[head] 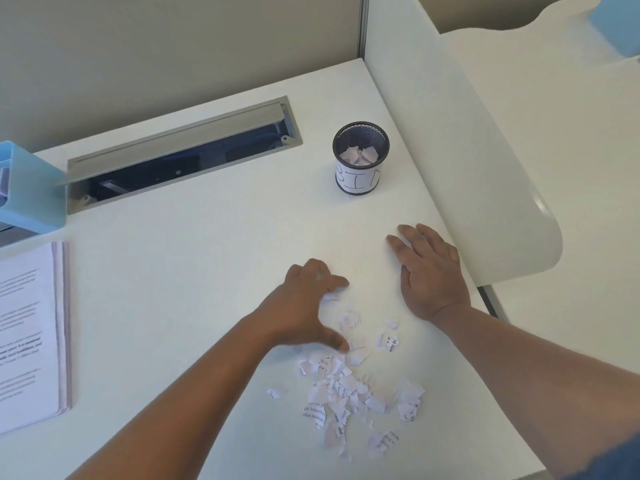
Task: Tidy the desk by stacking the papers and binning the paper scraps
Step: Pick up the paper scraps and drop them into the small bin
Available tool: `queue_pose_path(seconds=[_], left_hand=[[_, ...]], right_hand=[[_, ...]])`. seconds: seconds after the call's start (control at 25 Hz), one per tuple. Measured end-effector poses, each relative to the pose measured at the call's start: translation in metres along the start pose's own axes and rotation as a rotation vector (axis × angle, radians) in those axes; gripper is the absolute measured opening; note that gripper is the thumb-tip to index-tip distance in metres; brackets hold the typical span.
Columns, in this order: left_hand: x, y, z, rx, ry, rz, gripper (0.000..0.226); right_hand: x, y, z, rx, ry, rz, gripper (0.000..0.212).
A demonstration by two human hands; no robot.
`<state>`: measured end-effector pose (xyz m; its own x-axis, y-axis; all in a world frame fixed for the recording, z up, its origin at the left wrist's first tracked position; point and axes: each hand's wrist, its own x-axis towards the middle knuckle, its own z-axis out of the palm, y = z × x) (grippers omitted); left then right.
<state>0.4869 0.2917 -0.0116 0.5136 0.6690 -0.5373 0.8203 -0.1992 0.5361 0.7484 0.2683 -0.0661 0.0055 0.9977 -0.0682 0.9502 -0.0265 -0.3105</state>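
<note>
Left grip (304,306) curled, fingers clawing into far edge of torn white printed paper scraps (349,386) on white counter (207,271); whether any scrap is actually pinched, cannot tell. Right grip (429,271) spread flat, palm down on counter, just right of scraps. Small black mesh cup with white paper label (360,157) stands beyond hands, few scraps inside. Stacked white printed papers (31,334) lie at counter's left edge

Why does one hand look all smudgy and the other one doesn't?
In the head view, the left hand is blurred over the paper scraps, most likely from moving; the right hand lies flat on the desk and looks sharp, as does the bin.
</note>
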Motion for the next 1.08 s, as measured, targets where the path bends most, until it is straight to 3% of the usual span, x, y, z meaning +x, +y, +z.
queue_pose_path(seconds=[0.12, 0.32, 0.48, 0.68, 0.76, 0.96, 1.08], left_hand=[[-0.01, 0.008, 0.021, 0.132, 0.021, 0.062, 0.099], [-0.003, 0.01, 0.026, -0.022, 0.061, 0.025, 0.038], [-0.001, 0.01, 0.024, -0.092, 0.061, 0.023, 0.013], [0.005, 0.002, 0.007, -0.271, 0.056, -0.026, 0.027], [0.006, 0.0, -0.006, -0.357, 0.092, -0.022, 0.022], [0.02, 0.01, -0.05, -0.655, 0.294, 0.021, 0.015], [0.038, 0.024, -0.081, -0.713, 0.443, 0.092, 0.015]], right_hand=[[0.0, 0.001, 0.0, 0.003, 0.005, 0.003, 0.055], [0.0, -0.001, -0.001, -0.002, -0.004, 0.002, 0.059], [0.0, -0.001, -0.001, 0.006, -0.004, 0.008, 0.058], [-0.001, -0.001, -0.002, 0.017, 0.004, -0.004, 0.058], [-0.001, -0.001, -0.001, 0.026, 0.0, -0.006, 0.056], [-0.001, 0.0, -0.001, 0.031, 0.004, -0.004, 0.054], [-0.001, 0.0, -0.001, 0.027, 0.017, -0.013, 0.053]])
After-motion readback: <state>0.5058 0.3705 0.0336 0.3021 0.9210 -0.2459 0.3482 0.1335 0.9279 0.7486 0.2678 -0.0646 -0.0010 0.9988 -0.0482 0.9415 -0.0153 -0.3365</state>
